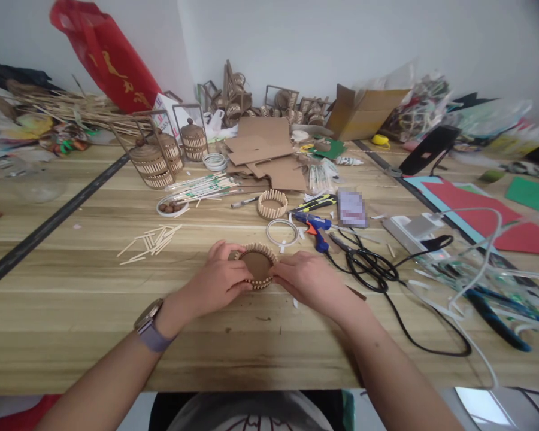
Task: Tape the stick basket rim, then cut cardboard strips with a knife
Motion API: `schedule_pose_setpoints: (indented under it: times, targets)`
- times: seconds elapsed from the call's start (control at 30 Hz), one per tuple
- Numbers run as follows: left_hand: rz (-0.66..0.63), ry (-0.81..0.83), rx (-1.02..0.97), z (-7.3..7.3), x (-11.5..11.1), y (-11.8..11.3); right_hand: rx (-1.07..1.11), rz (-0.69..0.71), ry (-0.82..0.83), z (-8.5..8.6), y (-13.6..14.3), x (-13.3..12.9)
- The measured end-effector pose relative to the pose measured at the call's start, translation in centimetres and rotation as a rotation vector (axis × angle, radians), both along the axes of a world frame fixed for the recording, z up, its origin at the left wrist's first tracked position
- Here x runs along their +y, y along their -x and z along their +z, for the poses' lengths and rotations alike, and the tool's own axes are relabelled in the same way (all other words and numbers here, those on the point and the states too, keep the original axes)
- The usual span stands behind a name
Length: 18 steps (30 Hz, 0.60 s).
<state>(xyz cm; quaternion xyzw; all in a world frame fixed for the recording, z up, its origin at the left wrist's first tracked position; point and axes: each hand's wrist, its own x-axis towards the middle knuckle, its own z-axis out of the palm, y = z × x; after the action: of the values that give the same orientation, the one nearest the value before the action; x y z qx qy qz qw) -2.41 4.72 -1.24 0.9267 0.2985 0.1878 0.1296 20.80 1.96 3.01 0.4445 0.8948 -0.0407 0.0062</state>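
A small round basket (pixel 257 263) with a brown cardboard bottom and a rim of short wooden sticks rests on the table before me. My left hand (pixel 227 268) curls around its left side, fingers on the rim. At the right side, my right hand (pixel 303 275) pinches the rim with fingertips. Just behind stands a second stick-walled basket (pixel 272 205), with a white ring (pixel 282 232) in front of it. Loose cut sticks (pixel 155 242) lie to the left. To the right is a blue glue gun (pixel 314 224).
Black scissors (pixel 363 263) and a cable lie right, near a white power strip (pixel 408 236). Cardboard sheets (pixel 265 146), a yellow cutter (pixel 317 203) and a bowl of brown balls (pixel 171 207) are farther back. Finished lidded baskets (pixel 193 140) stand back left.
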Motion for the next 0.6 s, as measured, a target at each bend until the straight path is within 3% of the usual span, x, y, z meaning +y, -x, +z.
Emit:
schedule_pose_setpoints:
  times: [0.23, 0.6]
  targets:
    - [0.0, -0.146, -0.076, -0.1, -0.9, -1.4, 0.03, 0.031, -0.023, -0.6, 0.7, -0.3]
    - [0.056, -0.051, -0.071, 0.2, -0.6, -0.9, 0.109, -0.046, 0.003, 0.1, -0.1, -0.3]
